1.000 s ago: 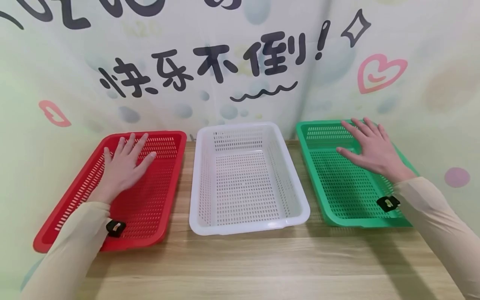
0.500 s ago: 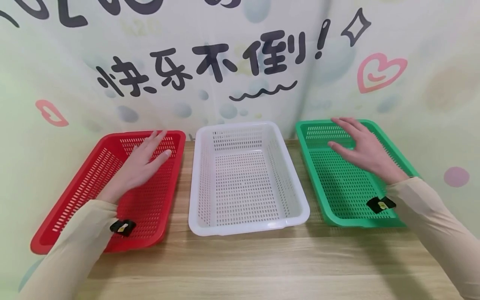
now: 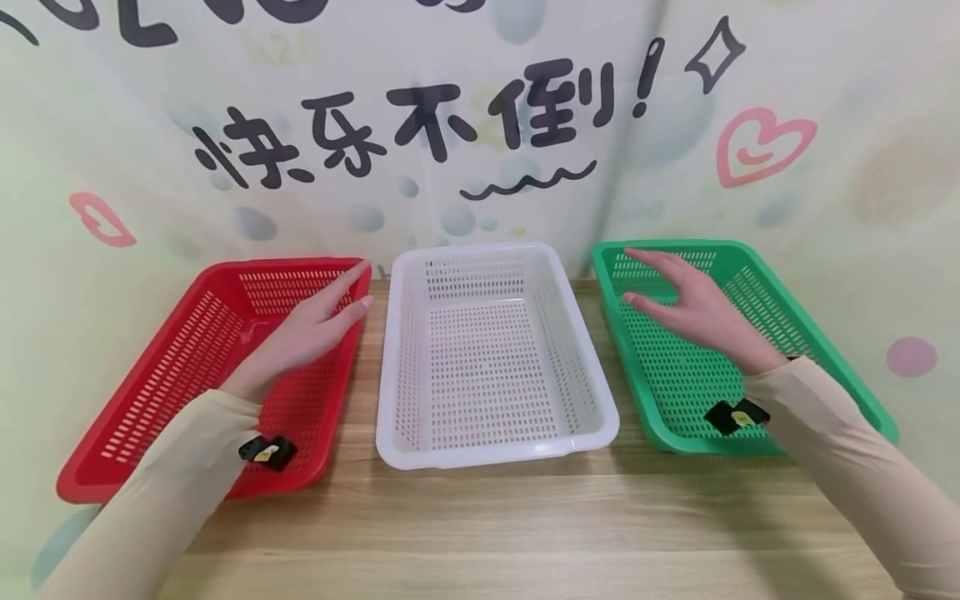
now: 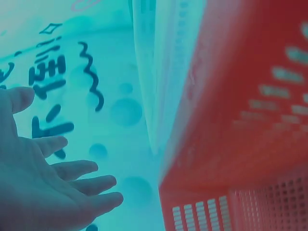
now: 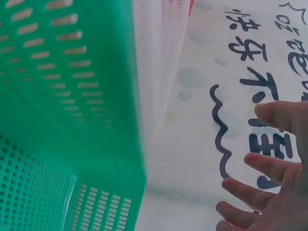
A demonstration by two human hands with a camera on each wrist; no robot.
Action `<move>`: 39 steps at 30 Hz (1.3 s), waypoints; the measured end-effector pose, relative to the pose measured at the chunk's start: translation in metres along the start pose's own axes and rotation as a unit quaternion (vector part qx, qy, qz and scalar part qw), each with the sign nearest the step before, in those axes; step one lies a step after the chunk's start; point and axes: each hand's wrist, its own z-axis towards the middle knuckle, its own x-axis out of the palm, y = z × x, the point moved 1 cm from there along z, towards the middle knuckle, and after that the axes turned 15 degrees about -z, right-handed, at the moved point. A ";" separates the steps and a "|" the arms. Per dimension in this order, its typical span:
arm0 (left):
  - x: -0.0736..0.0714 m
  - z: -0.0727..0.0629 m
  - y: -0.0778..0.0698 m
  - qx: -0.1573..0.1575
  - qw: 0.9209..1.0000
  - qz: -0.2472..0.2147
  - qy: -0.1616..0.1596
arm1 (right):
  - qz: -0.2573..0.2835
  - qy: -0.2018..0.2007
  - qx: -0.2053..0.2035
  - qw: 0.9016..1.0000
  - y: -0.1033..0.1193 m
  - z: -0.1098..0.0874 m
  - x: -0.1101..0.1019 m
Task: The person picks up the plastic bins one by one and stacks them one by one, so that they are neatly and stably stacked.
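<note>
My left hand (image 3: pixel 307 332) hovers over the red basket (image 3: pixel 187 375), its fingertips near that basket's right rim. The left wrist view shows the same hand (image 4: pixel 57 187) with fingers spread and nothing in it, beside the red wall. On the other side, my right hand (image 3: pixel 697 308) hangs over the green basket (image 3: pixel 810 333), fingers extended toward its left rim. In the right wrist view this hand (image 5: pixel 274 178) also holds nothing. Between the two hands stands a white basket (image 3: pixel 487 375) with perforated sides and floor.
All three baskets stand in a row on a wood-grain table (image 3: pixel 510 533). A printed cloth (image 3: pixel 420 208) with dark lettering and pink hearts hangs right behind them. Narrow gaps separate the white basket from its neighbours.
Both hands have moved inward toward the white basket, the left hand going right and the right hand going left. Their spread fingers now appear closer together. The baskets stay put.
</note>
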 end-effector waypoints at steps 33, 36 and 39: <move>0.045 0.008 0.014 -0.116 0.951 -0.279 0.061 | 0.194 0.133 0.053 0.970 0.041 0.008 0.043; 0.052 0.010 0.015 -0.122 0.944 -0.302 0.055 | 0.203 0.161 0.065 0.964 0.042 0.010 0.046; 0.058 0.012 0.017 -0.131 0.945 -0.298 0.034 | 0.214 0.180 0.075 0.957 0.042 0.011 0.049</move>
